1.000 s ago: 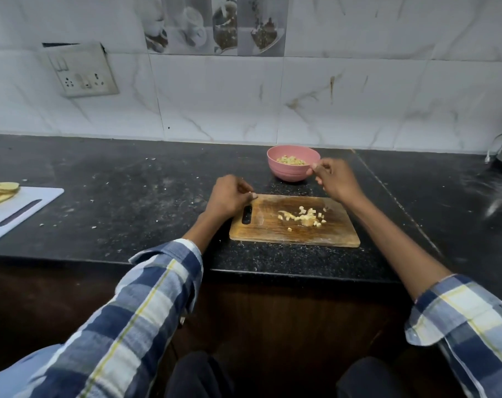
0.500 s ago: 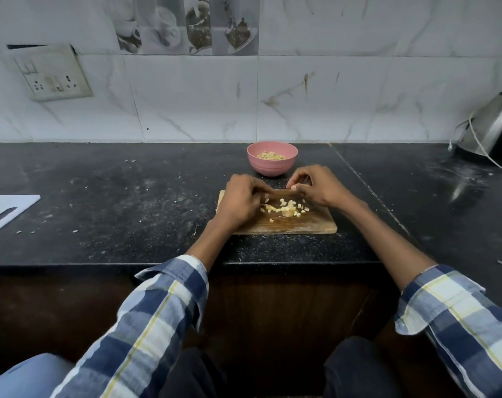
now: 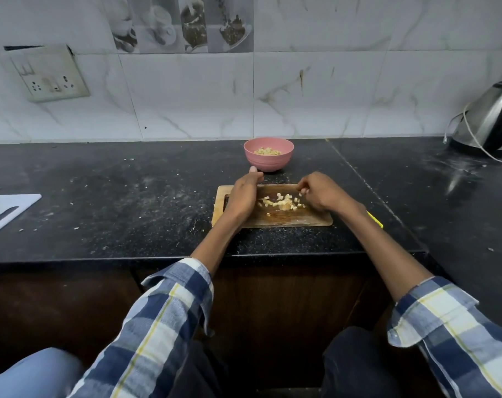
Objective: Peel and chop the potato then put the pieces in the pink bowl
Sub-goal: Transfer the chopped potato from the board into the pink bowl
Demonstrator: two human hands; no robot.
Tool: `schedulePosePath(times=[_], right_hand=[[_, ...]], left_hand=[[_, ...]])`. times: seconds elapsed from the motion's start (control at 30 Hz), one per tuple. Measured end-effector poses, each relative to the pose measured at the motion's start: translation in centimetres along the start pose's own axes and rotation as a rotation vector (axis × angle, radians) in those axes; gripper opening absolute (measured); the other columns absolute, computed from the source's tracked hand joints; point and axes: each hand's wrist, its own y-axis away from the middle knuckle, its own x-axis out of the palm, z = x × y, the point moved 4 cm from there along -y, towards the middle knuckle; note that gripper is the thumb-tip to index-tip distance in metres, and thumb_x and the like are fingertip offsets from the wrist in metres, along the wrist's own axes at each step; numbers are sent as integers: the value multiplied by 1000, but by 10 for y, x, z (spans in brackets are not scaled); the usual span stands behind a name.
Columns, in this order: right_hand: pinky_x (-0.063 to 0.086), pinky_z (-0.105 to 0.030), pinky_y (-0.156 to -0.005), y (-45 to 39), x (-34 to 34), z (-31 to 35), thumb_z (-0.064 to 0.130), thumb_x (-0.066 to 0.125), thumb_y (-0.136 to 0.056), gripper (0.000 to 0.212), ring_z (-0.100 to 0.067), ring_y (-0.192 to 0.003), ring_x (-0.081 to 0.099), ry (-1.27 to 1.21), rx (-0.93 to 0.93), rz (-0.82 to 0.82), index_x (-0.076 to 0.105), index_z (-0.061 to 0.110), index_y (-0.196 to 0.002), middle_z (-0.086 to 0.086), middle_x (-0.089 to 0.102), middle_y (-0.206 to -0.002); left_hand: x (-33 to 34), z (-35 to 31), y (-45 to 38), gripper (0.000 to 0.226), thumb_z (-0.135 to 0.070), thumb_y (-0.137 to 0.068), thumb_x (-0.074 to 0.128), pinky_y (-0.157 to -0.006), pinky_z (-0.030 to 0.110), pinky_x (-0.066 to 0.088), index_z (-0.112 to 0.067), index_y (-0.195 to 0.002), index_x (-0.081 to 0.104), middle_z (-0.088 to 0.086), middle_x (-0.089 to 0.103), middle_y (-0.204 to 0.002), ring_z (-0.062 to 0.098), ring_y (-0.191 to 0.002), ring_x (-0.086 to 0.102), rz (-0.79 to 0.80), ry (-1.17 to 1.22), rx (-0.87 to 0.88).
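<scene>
- left hand (image 3: pixel 242 196) flat on edge, fingers straight, on wooden chopping board (image 3: pixel 310 218)
- right hand (image 3: pixel 320 192) pinching potato pieces (image 3: pixel 284 201)
- pink bowl (image 3: pixel 268 154) behind board, partly filled

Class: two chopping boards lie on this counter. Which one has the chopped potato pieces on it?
The wooden chopping board under both hands, before the pink bowl; the white chopping board lies far left.
</scene>
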Motion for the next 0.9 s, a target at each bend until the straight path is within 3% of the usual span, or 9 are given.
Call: schedulePosePath(times=[0.2, 0.27, 0.33, 0.4, 0.47, 0.6, 0.67, 0.77, 0.9], right_hand=[[45, -26, -99, 14, 8, 46, -11, 44, -93, 49, -21, -120, 62, -110, -239, 79, 69, 11, -129, -8, 69, -129], [50, -32, -98, 15, -3, 41, -2, 49, -99, 38, -20, -113, 66, -167, -256, 80, 70, 13, -127, -6, 72, -123], [49, -32, -94, 17, -14, 27, 23, 62, -101, 30, -19, -113, 64, -107, -226, 112, 67, 16, -130, -4, 70, -127], [46, -31, -92, 18, -17, 11, 50, 72, -88, 60, -18, -113, 59, -18, -139, 227, 61, 15, -136, -2, 65, -131], [47, -32, -94, 20, -12, 6, 61, 80, -73, 88, -17, -112, 57, 6, -78, 287, 56, 14, -142, -1, 62, -130], [48, -38, -106, 14, 14, 27, 73, 83, -56, 109, -24, -122, 59, -30, -136, 232, 55, 16, -144, -8, 59, -138], [48, -39, -106, 6, 25, 37, 71, 83, -61, 94, -25, -122, 58, -46, -185, 186, 60, 20, -137, -9, 58, -136], [44, -29, -93, 0, 27, 46, 49, 82, -81, 55, -18, -107, 55, -40, -254, 108, 65, 21, -125, -3, 56, -116], [39, -29, -79, 0, 22, 52, 40, 81, -85, 34, -18, -96, 55, -9, -323, 76, 67, 20, -109, 3, 54, -101]], left_hand=[[27, -13, -1, 71, -60, -108, 19, -118, 43, 41, -15, -135, 65, 5, 70, -133, 16, -124, 62, 43, 84, -19], [28, -11, -1, 70, -58, -109, 18, -116, 40, 42, -12, -133, 66, 6, 72, -128, 16, -122, 63, 41, 122, -7], [24, -8, -3, 70, -53, -111, 17, -117, 37, 41, -6, -133, 65, 9, 72, -127, 17, -124, 62, 24, 239, -14], [20, -5, -5, 70, -51, -112, 17, -118, 36, 39, -3, -131, 65, 11, 72, -126, 19, -126, 61, 0, 357, -36], [21, -5, -5, 72, -52, -111, 15, -118, 37, 38, -3, -130, 65, 12, 72, -126, 21, -128, 60, -16, 409, -50], [24, -5, -5, 78, -57, -110, 11, -119, 37, 36, -2, -134, 62, 14, 69, -130, 23, -131, 58, -42, 450, -55], [23, -4, -6, 80, -58, -109, 11, -119, 38, 37, 0, -135, 61, 16, 68, -132, 25, -132, 58, -59, 505, -68], [21, -2, -8, 78, -56, -110, 15, -119, 41, 41, 3, -134, 59, 21, 67, -131, 29, -129, 61, -68, 610, -95], [22, -1, -10, 75, -53, -111, 18, -108, 39, 51, 5, -132, 60, 23, 68, -129, 28, -117, 66, -100, 662, -123]])
